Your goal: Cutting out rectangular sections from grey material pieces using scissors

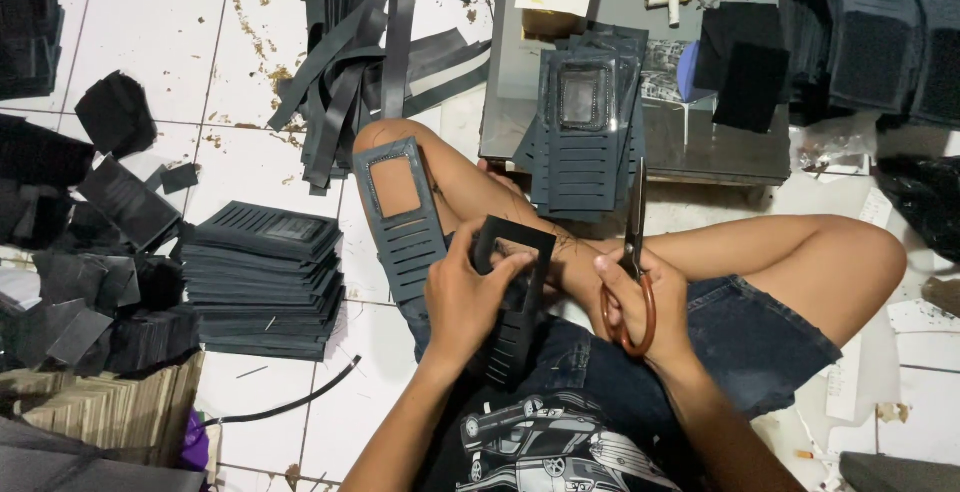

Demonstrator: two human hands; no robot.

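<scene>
My left hand [465, 297] grips a black slotted wallet panel [515, 302] with a window cut-out, held upright over my lap. My right hand [640, 297] holds scissors [637, 252] with orange-brown handles, blades pointing up and away, just right of the panel. Another dark slotted panel [400, 217] lies draped over my left knee. A pile of similar panels [585, 137] rests on the low grey table [720, 152] in front of me.
A stack of finished dark panels [265, 277] sits on the tiled floor at left, with black scraps [90, 242] beside it. Long dark strips [350, 62] lie at the top. Black foam pieces [880, 42] fill the top right. Cardboard sheets [110, 407] lie at lower left.
</scene>
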